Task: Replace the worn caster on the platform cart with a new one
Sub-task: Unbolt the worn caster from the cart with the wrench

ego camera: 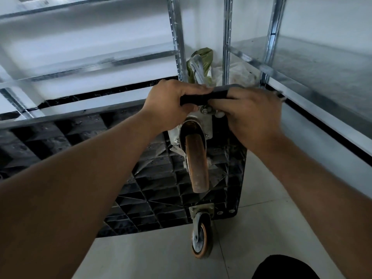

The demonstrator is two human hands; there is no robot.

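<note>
Gripping a black handle [194, 100], fingers [196, 90] sit atop the caster [198, 158].

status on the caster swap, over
Left hand grips black tool handle. Right hand at plate bolt, grip blurred. Worn caster still mounted on cart. Nothing in the way.

floor: pale tiles [261, 228] | furniture: galvanised metal racks [322, 77] on both sides | wall [100, 37]: white | light: dim, even

Black ribbed cart underside [165, 184], rust-brown caster wheel [197, 164], green bag [203, 63]
</note>
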